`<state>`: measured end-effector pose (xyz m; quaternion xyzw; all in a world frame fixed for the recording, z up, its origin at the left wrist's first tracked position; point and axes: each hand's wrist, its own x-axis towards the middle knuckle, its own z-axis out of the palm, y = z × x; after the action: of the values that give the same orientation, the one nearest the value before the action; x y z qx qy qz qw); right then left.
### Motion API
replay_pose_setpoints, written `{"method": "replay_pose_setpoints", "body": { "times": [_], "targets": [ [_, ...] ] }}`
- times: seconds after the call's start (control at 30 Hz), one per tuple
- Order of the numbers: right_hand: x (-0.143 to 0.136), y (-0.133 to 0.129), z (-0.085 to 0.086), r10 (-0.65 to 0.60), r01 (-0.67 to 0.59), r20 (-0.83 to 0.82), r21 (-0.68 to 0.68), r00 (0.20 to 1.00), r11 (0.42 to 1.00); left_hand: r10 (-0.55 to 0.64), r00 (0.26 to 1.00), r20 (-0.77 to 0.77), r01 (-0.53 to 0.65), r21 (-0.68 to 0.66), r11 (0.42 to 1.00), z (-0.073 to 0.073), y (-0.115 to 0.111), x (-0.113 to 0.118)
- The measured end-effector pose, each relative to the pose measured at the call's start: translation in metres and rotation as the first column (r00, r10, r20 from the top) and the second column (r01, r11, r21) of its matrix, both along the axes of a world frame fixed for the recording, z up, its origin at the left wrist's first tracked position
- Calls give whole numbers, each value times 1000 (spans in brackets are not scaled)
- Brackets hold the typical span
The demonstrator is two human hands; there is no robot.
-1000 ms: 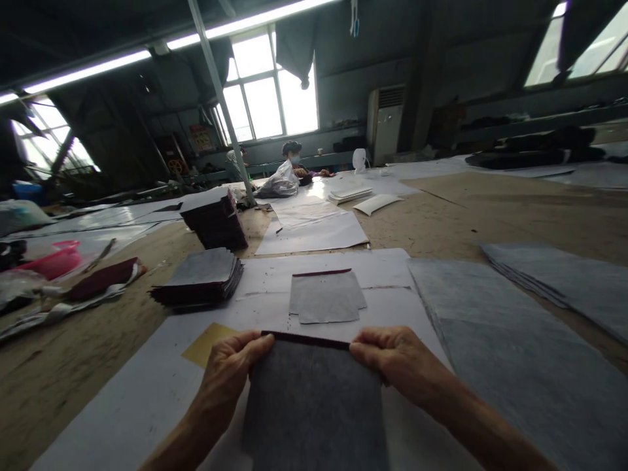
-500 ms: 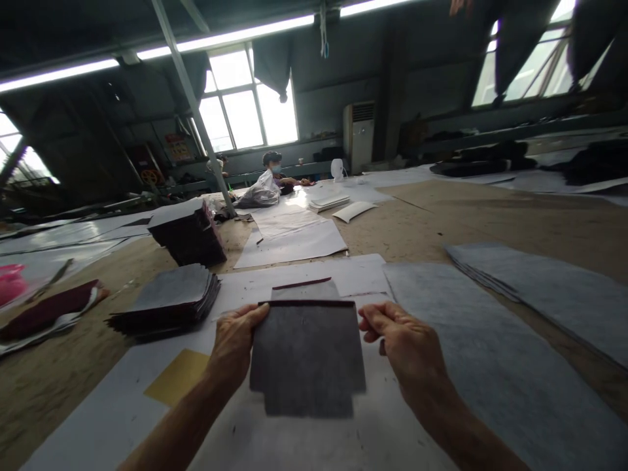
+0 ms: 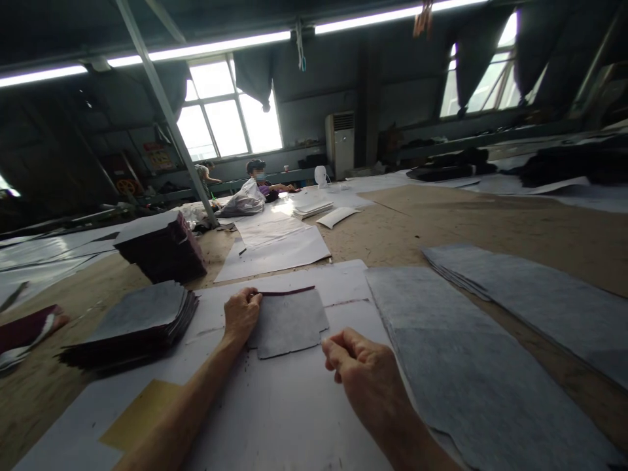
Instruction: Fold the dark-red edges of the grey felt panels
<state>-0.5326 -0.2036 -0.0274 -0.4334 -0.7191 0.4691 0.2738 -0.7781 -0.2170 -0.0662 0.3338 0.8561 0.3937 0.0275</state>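
The left hand (image 3: 243,317) is at the top left corner of a flat, grey piece of what looks like cloth (image 3: 292,324), with a thin dark red strip (image 3: 289,291) along its far edge. The grey piece lies on a big, smooth white sheet (image 3: 275,418), between the two hands but a bit farther away than the right one. The left fingers are close together at that corner, but I cannot tell if they pinch it or just press on it. The right hand (image 3: 363,366) is near the piece's lower right corner and does not touch it. Its fingers are curled in, with the thumb close to the first finger, and I see nothing in them. A bit of grey edge pokes out at the lower left, so there may be two pieces, one on top of the other; I cannot tell for sure. I think the step in hand is putting the piece down flat and neat. The next move seems to call for lining up the edges and smoothing the piece, then letting go gently, so the left fingers do not drag the corner. A low pile of grey pieces with dark edges (image 3: 132,320) sits off to the left.
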Motion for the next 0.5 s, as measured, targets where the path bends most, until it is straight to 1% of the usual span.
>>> {"method": "replay_pose_setpoints", "body": {
  "times": [0.1,0.17,0.23,0.33,0.43,0.5],
  "targets": [
    [0,-2,-2,29,-32,62,58,998,998,-3,986,-164,-5,-51,999,-3,4,2],
    [0,-5,-4,45,-58,106,126,993,990,-17,972,-234,-2,-80,997,-6,6,2],
    [1,-7,-3,57,-83,136,195,989,977,-34,962,-270,3,-112,994,-9,6,1],
    [6,-9,3,95,-146,185,288,978,946,-57,957,-283,17,-145,989,-9,5,-3],
    [25,-11,10,145,-236,276,333,950,913,-35,960,-278,-4,-136,991,-5,1,-7],
    [48,-13,13,168,-295,346,358,923,886,-23,956,-294,-12,-114,993,-1,-5,-6]
  ]
}}
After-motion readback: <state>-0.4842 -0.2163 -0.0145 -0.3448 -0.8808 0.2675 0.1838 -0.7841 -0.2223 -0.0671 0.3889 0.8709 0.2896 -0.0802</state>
